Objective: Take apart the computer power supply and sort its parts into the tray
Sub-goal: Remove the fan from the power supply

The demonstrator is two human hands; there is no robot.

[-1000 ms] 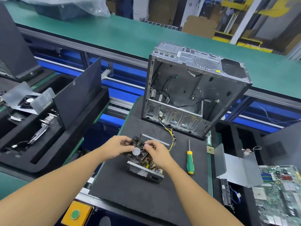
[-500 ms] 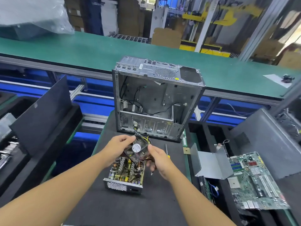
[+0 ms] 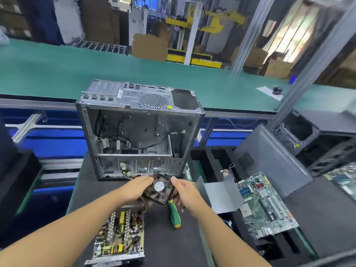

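Gripping the fan [image 3: 159,188] by opposite edges of its frame — left hand [image 3: 134,190] at its 9 o'clock side, right hand [image 3: 185,192] at 3 o'clock, fingers [image 3: 147,180] of both curled round the rim and clear of the labelled hub, most likely to spare the blades and leave the thin leads at its lower edge free for unplugging. Held raised over the black tabletop [image 3: 86,199], just at 6 o'clock of the gutted computer case [image 3: 138,132]. Opened power supply [image 3: 119,234] lying at 7 o'clock of the fan, board up and lid off, so probably midway through the teardown. Cannot tell whether the leads reach the board. Green-handled screwdriver [image 3: 175,216] parked just below the right hand, within easy reach. At 3 o'clock, the tray [image 3: 200,154], already carrying a motherboard [image 3: 266,205] and a bent metal cover [image 3: 221,195] — likely the fan's destination.
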